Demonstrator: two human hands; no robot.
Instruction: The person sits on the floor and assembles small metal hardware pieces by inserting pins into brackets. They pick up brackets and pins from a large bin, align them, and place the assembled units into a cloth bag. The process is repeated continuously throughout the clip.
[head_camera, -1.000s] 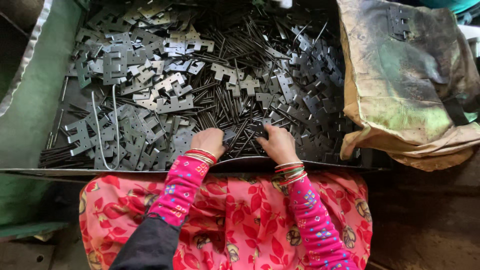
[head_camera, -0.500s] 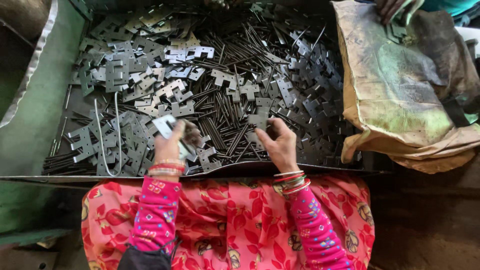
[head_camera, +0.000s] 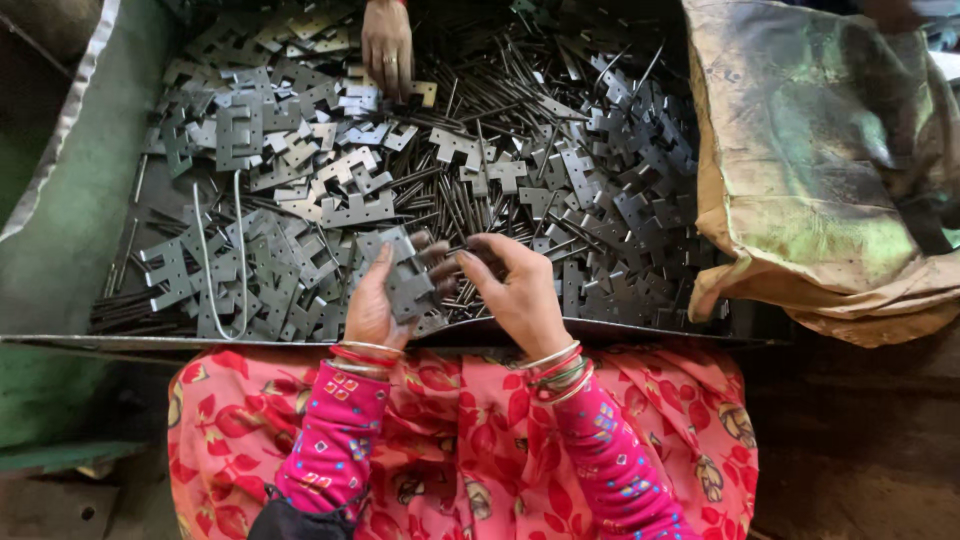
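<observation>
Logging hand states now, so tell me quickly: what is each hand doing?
Left hand: closed on a grey hinge plate.
Right hand: fingers curled at a thin metal pin; grip cannot be told.

I see a small metal-parts workshop, hand assembly done seated low. A wide tray (head_camera: 60, 180) is heaped with stamped grey hinge plates (head_camera: 330, 200) and loose steel pins (head_camera: 500, 90). A grimy, stained sack (head_camera: 830, 160) slumps just beside it. A co-worker's hand (head_camera: 387, 45) reaches into the same pile from across.
</observation>
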